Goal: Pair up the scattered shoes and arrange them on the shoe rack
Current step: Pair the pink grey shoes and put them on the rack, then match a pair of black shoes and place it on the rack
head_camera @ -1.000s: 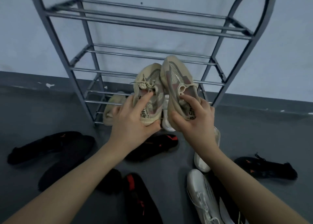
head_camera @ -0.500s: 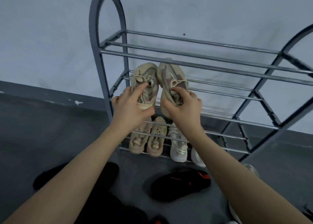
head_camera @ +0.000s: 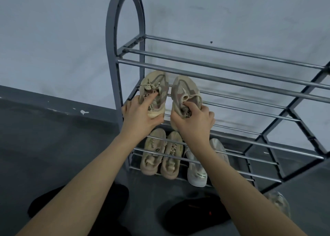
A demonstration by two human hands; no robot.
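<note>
A grey metal shoe rack point(head_camera: 210, 71) with several tiers of bars stands against the wall. My left hand point(head_camera: 139, 118) grips the heel of a beige knit sneaker point(head_camera: 155, 89), toe pointing to the wall, at the left end of the second tier. My right hand point(head_camera: 194, 121) grips the matching beige sneaker point(head_camera: 184, 89) at its heel collar, just to the right of the first. Both shoes lie over the tier's bars, a small gap between them.
On the lowest tier sit a beige pair point(head_camera: 160, 155) and a white pair point(head_camera: 196, 168), partly behind my right arm. Black shoes point(head_camera: 192, 216) lie on the dark floor in front of the rack, another black shoe point(head_camera: 44, 205) at left, a pale shoe point(head_camera: 278, 203) at right.
Both hands carried the beige pair up and forward onto the rack's second tier. The two shoes have moved slightly apart. The view shifted so the rack's left end is centred.
</note>
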